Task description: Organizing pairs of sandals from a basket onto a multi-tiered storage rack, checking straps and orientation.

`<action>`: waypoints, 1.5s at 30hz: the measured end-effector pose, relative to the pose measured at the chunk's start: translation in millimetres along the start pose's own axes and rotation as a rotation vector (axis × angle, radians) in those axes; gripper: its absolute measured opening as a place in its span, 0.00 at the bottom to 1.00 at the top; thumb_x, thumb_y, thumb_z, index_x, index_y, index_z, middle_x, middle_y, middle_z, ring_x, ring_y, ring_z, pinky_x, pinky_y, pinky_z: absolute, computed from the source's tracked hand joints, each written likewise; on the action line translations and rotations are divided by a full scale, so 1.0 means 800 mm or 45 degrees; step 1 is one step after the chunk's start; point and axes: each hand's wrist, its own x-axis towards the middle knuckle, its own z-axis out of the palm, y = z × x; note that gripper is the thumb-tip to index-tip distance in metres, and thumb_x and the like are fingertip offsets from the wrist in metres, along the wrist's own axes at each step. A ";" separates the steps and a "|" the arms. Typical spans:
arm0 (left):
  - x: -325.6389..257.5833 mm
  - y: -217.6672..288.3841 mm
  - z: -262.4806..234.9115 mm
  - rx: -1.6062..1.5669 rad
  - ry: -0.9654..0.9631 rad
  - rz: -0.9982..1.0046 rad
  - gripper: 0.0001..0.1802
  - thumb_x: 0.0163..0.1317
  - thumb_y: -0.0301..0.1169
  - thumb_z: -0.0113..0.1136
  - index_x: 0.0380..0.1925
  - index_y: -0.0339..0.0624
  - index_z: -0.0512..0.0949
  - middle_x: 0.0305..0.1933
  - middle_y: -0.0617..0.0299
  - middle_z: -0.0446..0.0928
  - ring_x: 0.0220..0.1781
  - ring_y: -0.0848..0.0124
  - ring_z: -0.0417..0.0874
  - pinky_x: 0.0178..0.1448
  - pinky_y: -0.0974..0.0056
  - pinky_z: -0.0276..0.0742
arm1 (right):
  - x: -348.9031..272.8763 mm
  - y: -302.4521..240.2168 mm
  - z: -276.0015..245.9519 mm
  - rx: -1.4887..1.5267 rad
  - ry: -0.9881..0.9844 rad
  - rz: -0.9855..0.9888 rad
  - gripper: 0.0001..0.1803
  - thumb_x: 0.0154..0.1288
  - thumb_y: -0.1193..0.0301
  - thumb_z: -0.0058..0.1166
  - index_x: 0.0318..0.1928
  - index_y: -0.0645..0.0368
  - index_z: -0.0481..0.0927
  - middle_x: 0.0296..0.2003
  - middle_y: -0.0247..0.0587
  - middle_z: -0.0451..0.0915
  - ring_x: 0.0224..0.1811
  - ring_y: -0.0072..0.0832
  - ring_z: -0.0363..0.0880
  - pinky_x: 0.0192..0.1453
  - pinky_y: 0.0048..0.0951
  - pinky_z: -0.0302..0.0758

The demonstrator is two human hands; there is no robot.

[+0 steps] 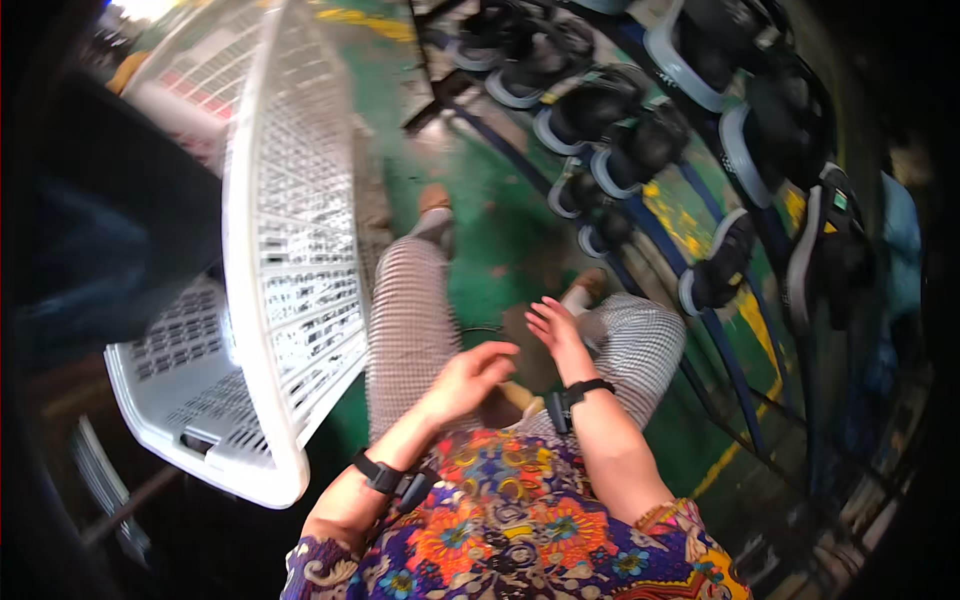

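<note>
Brown flat-looking piece (530, 345), low between the person's knees and just beyond the two hands: blur hides what it is made of and what it rests on. Left hand (468, 382), empty, hovers over the lap, fingers loosely straightened toward the right. Right hand (557, 330), empty too, reaches a little farther, fingers parted and open. Neither grips a thing, and whether any fingertip brushes the brown piece, I cannot tell. Black wristband (378, 474) on the left arm, black wristband with a small dark block (575, 397) on the right: both sit snug, probably to keep from sliding.

Over on the left, a deep white plastic basket with slotted walls (238, 240) stands just beside the left leg in checked trousers (413, 325), close in, presumably for an easy reach. Something large and dark (125, 235) blocks part of its far-left side.

Across on the right, black shoes with pale grey soles (715, 265) line a dark blue metal rack (500, 149), set at a slant and mostly spaced along its bars, perhaps so each can be lifted singly. Knees apart over the green floor (485, 240), the person leaves room for both hands between basket and rack.
</note>
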 end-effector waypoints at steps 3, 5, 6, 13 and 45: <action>-0.060 0.086 -0.002 0.271 -0.149 0.111 0.18 0.68 0.33 0.53 0.56 0.42 0.73 0.45 0.61 0.80 0.46 0.74 0.79 0.51 0.67 0.75 | -0.025 0.009 0.001 -0.079 -0.365 -0.103 0.22 0.65 0.68 0.54 0.59 0.51 0.68 0.50 0.42 0.78 0.47 0.37 0.81 0.46 0.35 0.80; -0.112 0.135 -0.018 0.373 -0.283 0.402 0.19 0.67 0.34 0.54 0.57 0.42 0.72 0.44 0.57 0.80 0.43 0.70 0.82 0.48 0.65 0.76 | -0.034 0.004 0.013 -0.276 -0.189 -0.034 0.22 0.64 0.68 0.55 0.58 0.50 0.69 0.50 0.41 0.78 0.46 0.36 0.81 0.45 0.34 0.79; -0.139 0.161 -0.032 0.401 -0.407 0.341 0.20 0.67 0.34 0.55 0.57 0.42 0.72 0.46 0.55 0.80 0.44 0.65 0.82 0.48 0.63 0.77 | -0.033 0.003 0.006 -0.321 -0.177 -0.017 0.21 0.64 0.68 0.55 0.58 0.50 0.70 0.50 0.40 0.78 0.45 0.35 0.81 0.44 0.33 0.79; -0.231 0.251 -0.209 0.354 0.250 0.594 0.16 0.65 0.32 0.57 0.50 0.35 0.77 0.36 0.60 0.81 0.40 0.69 0.83 0.50 0.65 0.78 | -0.008 -0.017 -0.021 -0.499 0.032 -0.041 0.18 0.67 0.67 0.52 0.57 0.48 0.72 0.47 0.34 0.80 0.45 0.32 0.80 0.43 0.32 0.77; -0.329 0.197 -0.251 0.325 0.752 0.204 0.18 0.62 0.39 0.63 0.26 0.34 0.77 0.19 0.65 0.73 0.18 0.78 0.74 0.21 0.73 0.69 | -0.312 -0.072 0.269 -0.527 -1.298 -0.195 0.23 0.67 0.66 0.52 0.60 0.62 0.69 0.52 0.46 0.76 0.51 0.34 0.79 0.50 0.29 0.77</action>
